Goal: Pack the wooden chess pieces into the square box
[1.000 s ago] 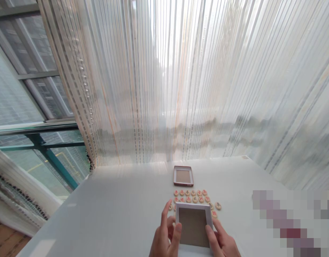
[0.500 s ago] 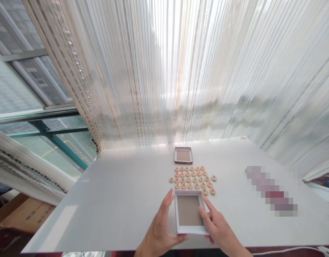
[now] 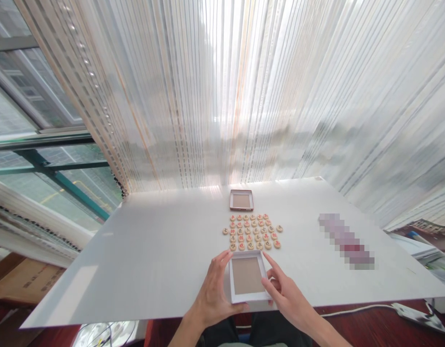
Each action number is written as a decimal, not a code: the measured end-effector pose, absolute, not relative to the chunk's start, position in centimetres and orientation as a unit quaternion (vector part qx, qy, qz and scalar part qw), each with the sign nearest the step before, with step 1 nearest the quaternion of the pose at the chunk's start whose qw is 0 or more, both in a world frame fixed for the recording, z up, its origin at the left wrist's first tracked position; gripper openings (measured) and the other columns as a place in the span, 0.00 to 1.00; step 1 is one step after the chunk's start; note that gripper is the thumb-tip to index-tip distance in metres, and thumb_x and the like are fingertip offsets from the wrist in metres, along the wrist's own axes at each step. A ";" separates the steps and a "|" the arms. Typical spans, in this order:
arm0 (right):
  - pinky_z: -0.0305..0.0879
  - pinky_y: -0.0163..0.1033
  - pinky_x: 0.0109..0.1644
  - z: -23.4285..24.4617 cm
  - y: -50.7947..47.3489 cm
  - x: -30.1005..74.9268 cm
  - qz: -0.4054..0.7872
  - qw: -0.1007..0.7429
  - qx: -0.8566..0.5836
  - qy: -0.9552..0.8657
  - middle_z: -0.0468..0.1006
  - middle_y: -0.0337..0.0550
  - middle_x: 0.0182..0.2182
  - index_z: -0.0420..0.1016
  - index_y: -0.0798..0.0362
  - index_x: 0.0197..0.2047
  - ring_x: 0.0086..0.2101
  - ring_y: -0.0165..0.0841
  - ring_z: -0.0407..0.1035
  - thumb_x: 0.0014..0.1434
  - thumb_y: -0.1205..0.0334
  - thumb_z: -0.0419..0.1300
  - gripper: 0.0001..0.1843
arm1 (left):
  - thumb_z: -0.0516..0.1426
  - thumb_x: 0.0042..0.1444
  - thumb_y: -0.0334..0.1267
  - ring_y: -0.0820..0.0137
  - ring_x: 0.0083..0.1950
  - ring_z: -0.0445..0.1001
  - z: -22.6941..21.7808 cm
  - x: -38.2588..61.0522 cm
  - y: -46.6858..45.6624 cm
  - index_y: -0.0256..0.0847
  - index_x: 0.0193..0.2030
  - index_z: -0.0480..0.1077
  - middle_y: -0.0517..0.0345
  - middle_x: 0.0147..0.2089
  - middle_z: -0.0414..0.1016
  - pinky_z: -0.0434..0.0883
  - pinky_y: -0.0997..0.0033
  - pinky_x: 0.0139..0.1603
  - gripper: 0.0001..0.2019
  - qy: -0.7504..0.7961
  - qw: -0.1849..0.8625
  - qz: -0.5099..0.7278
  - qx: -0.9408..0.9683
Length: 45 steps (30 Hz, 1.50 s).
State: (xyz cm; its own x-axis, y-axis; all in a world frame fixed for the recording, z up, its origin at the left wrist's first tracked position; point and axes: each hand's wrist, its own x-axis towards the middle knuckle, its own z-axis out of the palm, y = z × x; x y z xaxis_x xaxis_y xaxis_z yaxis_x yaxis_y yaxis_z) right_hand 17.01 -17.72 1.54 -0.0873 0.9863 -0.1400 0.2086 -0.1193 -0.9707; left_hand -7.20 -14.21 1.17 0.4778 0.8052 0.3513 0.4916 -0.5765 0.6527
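Note:
A shallow white-walled box with a brown bottom is between my hands at the near side of the table. My left hand grips its left side, thumb along the near edge and fingers at the far left corner. On the right side, my right hand holds it with the thumb on the rim and the index finger stretched toward the far corner. Just beyond the box, rows of round Chinese chess pieces lie with red and black characters up. Behind them sits a second shallow box part with a dark red outside.
The white table reaches to a striped sheer curtain. A blurred-out purplish item lies at the right. A cardboard box stands low at the left, and a power strip with a cable is at the lower right.
My view has tilted and shifted, so the table sits higher and more of the floor side shows. The white box has drawn slightly nearer, uncovering the closest row of pieces; both hands keep hold of it.

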 end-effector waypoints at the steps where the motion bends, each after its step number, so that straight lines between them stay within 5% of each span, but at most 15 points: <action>1: 0.72 0.35 0.28 1.4 -17.8 17.3 0.499 0.390 -0.546 -0.549 0.72 0.38 0.35 0.49 0.51 0.73 0.25 0.29 0.69 0.67 0.41 0.51 0.39 | 0.71 0.44 0.53 0.42 0.71 0.56 1.0 -7.3 -14.2 0.43 0.74 0.45 0.35 0.71 0.54 0.61 0.35 0.67 0.56 0.397 0.233 0.324 0.826; 7: 0.73 0.38 0.37 1.5 -18.0 19.3 0.474 0.345 -0.520 -0.621 0.74 0.44 0.43 0.58 0.51 0.70 0.30 0.30 0.70 0.65 0.49 0.57 0.34 | 0.70 0.44 0.56 0.42 0.70 0.57 0.6 -7.5 -14.2 0.42 0.73 0.48 0.35 0.70 0.56 0.62 0.38 0.66 0.55 0.408 0.207 0.303 0.836; 14: 0.68 0.35 0.38 2.8 -18.0 20.9 0.426 0.255 -0.499 -0.710 0.73 0.38 0.37 0.72 0.45 0.59 0.30 0.29 0.68 0.60 0.58 0.63 0.24 | 0.69 0.40 0.61 0.45 0.69 0.59 0.7 -6.9 -14.1 0.42 0.71 0.51 0.38 0.69 0.57 0.61 0.41 0.68 0.55 0.407 0.182 0.266 0.854; 27: 0.68 0.38 0.39 3.1 -16.5 21.7 0.393 0.161 -0.472 -0.773 0.70 0.40 0.40 0.68 0.43 0.60 0.29 0.30 0.66 0.64 0.56 0.60 0.21 | 0.67 0.42 0.65 0.43 0.71 0.55 0.0 -7.2 -13.8 0.45 0.71 0.50 0.40 0.73 0.53 0.57 0.38 0.70 0.55 0.429 0.180 0.213 0.859; 36: 0.70 0.38 0.39 2.3 -15.8 22.9 0.391 0.174 -0.457 -0.780 0.74 0.41 0.41 0.68 0.43 0.60 0.30 0.31 0.69 0.65 0.55 0.59 0.20 | 0.67 0.48 0.59 0.43 0.73 0.52 0.4 -8.6 -13.6 0.48 0.74 0.44 0.41 0.75 0.49 0.57 0.36 0.70 0.53 0.382 0.214 0.224 0.871; 41: 0.72 0.41 0.43 2.3 -14.7 24.2 0.330 0.208 -0.450 -0.804 0.76 0.43 0.39 0.70 0.45 0.57 0.35 0.34 0.72 0.68 0.54 0.56 0.16 | 0.60 0.58 0.57 0.50 0.75 0.50 0.9 -10.4 -12.7 0.47 0.75 0.42 0.44 0.76 0.47 0.57 0.44 0.73 0.45 0.362 0.229 0.225 0.875; 45: 0.73 0.45 0.50 2.4 -13.3 26.0 0.260 0.252 -0.455 -0.813 0.76 0.48 0.49 0.71 0.44 0.58 0.44 0.39 0.75 0.67 0.54 0.56 0.17 | 0.53 0.65 0.57 0.53 0.75 0.49 1.2 -12.1 -10.8 0.46 0.75 0.42 0.45 0.76 0.47 0.56 0.45 0.74 0.38 0.364 0.204 0.230 0.879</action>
State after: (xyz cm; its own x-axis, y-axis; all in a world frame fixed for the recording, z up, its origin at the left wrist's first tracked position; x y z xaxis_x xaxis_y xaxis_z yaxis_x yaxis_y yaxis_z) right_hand 25.98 -13.29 2.40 -0.4584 0.8718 0.1728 0.6100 0.4501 -0.6522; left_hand -12.09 -10.79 1.19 0.6285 0.7342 0.2568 0.5464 -0.6517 0.5261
